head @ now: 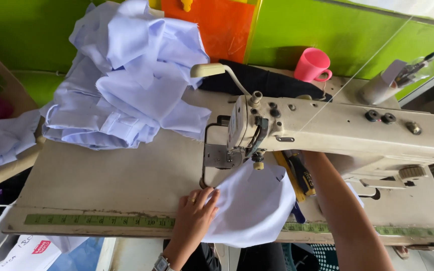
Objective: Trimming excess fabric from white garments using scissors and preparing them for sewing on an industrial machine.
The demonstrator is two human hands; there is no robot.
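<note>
My left hand (pixel 196 213) lies on the left edge of a pale blue fabric piece (pixel 254 206), fingers curled over the edge, and wears a wristwatch (pixel 163 262). The fabric rests on the table under the needle area (pixel 258 161) of a cream sewing machine (pixel 337 128) and hangs over the front edge. My right forearm (pixel 342 211) reaches under the machine's arm. The right hand itself is hidden behind the machine.
A big heap of pale blue garments (pixel 126 80) covers the table's (pixel 116 175) back left. A pink cup (pixel 311 65) and black cloth (pixel 262 80) sit behind the machine. A green tape measure (pixel 96 220) runs along the front edge. A yellow-handled tool (pixel 297 173) lies beneath the machine arm.
</note>
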